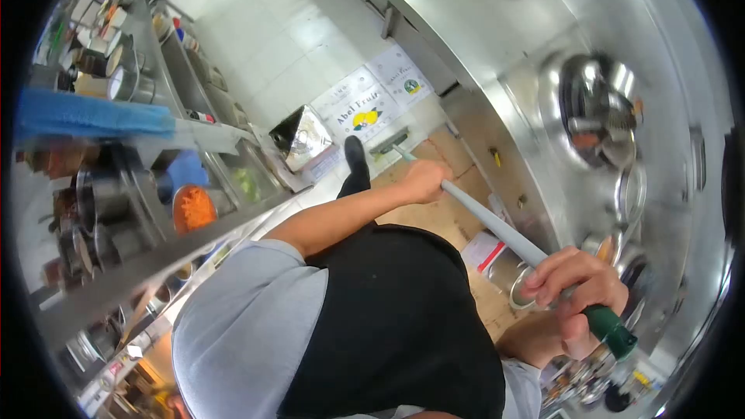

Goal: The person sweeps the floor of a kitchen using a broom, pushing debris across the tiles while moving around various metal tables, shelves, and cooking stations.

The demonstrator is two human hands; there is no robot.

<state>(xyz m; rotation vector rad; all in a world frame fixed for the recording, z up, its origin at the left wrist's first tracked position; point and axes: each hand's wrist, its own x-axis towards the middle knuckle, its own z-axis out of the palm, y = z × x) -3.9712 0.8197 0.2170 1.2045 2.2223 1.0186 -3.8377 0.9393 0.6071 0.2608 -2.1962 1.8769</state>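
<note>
A long grey pole (497, 225) with a green end cap runs diagonally from the lower right down toward the floor. My left hand (423, 181) is wrapped around its lower part. Near the green end, my right hand (578, 287) grips the same pole with curled fingers. At the far end, a dark, flat head (389, 142) rests on the floor beside a printed cardboard sheet (357, 105). One black shoe (355, 164) stands just left of that head.
A metal tin (306, 138) sits on the floor at the left. Steel counters (497, 39) with pans and bowls line the right. Along the left stand shelves and a container of shredded orange food (194, 209). A pot (524, 291) is below the right counter.
</note>
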